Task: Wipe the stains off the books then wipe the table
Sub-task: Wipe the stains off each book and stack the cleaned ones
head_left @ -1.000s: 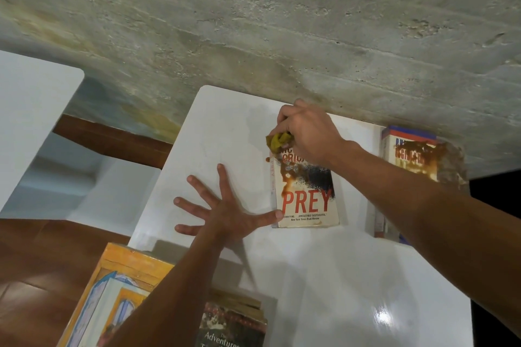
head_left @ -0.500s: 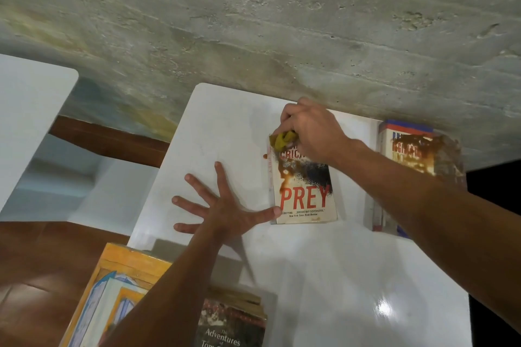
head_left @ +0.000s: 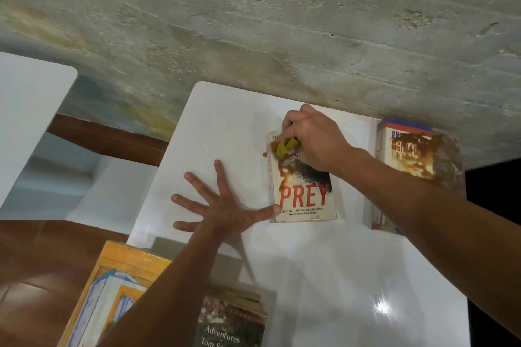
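One right hand [head_left: 315, 139] presses yellow cloth [head_left: 284, 148] on PREY book [head_left: 306, 197].

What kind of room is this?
Probably a plain room in a home or a study corner: a glossy white table against a bare, rough concrete wall, several worn paperback books, and a reddish-brown tiled floor.
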{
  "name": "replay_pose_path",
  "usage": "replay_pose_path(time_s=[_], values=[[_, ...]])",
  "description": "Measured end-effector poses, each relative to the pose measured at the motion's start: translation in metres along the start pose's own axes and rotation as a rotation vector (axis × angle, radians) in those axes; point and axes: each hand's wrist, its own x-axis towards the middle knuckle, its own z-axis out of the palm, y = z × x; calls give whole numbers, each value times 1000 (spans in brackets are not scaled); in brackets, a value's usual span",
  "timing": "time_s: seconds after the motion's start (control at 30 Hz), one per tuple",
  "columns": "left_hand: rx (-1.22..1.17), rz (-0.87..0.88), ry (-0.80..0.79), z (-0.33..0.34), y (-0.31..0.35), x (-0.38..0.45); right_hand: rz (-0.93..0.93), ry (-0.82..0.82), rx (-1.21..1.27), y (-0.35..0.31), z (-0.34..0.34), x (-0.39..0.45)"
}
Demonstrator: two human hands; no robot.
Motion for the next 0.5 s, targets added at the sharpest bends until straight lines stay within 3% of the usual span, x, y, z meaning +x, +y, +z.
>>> replay_pose_path(time_s=[0.1, 0.2, 0.33, 0.5], values=[[2, -7, -19, -3, 2, -1, -128, -121, 2, -3, -2, -3], [-10, 6, -30, -2, 1, -1, -20, -6, -11, 3, -4, 0], [-2, -1, -14, -3, 1, -1, -119, -91, -22, -1, -2, -2], [-6, 15, 0, -1, 0, -1, 31, 20, 15, 3, 0, -2]])
